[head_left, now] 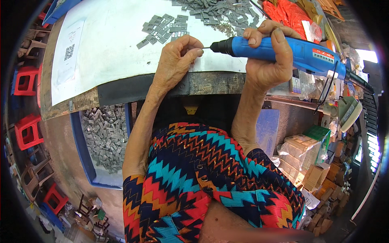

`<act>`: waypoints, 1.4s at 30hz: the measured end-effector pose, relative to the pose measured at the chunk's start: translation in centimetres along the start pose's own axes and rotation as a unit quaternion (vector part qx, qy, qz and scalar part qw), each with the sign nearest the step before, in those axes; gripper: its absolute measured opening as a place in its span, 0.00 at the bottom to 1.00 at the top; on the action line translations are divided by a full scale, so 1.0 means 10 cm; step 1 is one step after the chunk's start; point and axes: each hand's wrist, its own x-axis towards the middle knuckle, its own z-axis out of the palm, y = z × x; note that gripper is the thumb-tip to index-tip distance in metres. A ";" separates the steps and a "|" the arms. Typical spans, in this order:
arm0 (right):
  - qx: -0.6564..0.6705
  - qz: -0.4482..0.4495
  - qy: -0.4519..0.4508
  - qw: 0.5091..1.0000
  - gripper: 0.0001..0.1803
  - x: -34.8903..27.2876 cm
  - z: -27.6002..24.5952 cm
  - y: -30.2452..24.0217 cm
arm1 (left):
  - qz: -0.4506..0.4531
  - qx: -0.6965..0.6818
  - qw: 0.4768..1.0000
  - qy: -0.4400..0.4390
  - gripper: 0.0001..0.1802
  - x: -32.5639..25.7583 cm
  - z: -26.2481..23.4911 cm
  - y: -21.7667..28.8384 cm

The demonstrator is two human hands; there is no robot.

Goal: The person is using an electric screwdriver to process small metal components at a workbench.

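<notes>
a single head-worn fisheye view looks steeply down from above the person's chest, facing forward over the white-covered wooden table [113, 44]. it sits close to the hands, and its curved rim bends the floor and red stools [28, 131] at left.

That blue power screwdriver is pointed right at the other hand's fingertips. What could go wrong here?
The bit of the blue screwdriver, held in the right hand, points at the pinched fingers of the left hand; a slip might jab them. Whatever they pinch is too small to see and could spin or drop. The work sits at the table edge, so parts might fall.
</notes>
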 end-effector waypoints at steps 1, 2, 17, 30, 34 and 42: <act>-0.001 -0.003 -0.003 1.000 0.10 0.00 0.00 0.00 | 0.001 -0.002 1.000 0.000 0.08 0.00 0.00 0.00; -0.001 -0.003 -0.003 1.000 0.10 0.00 -0.01 0.00 | 0.001 -0.002 1.000 0.000 0.08 0.00 0.00 0.00; 0.002 -0.004 -0.023 1.000 0.09 0.01 0.02 -0.02 | -0.002 -0.034 0.999 -0.011 0.07 0.00 0.00 -0.03; -0.008 -0.017 -0.038 0.999 0.08 0.01 0.04 -0.06 | -0.009 -0.093 0.995 -0.043 0.08 0.01 -0.02 -0.02; -0.002 -0.011 -0.026 1.000 0.08 0.01 0.01 -0.08 | -0.014 -0.090 0.995 -0.049 0.09 0.01 -0.01 -0.03; 0.020 0.005 -0.024 1.000 0.08 0.02 -0.02 -0.10 | -0.019 -0.054 0.997 -0.053 0.11 0.01 -0.03 0.00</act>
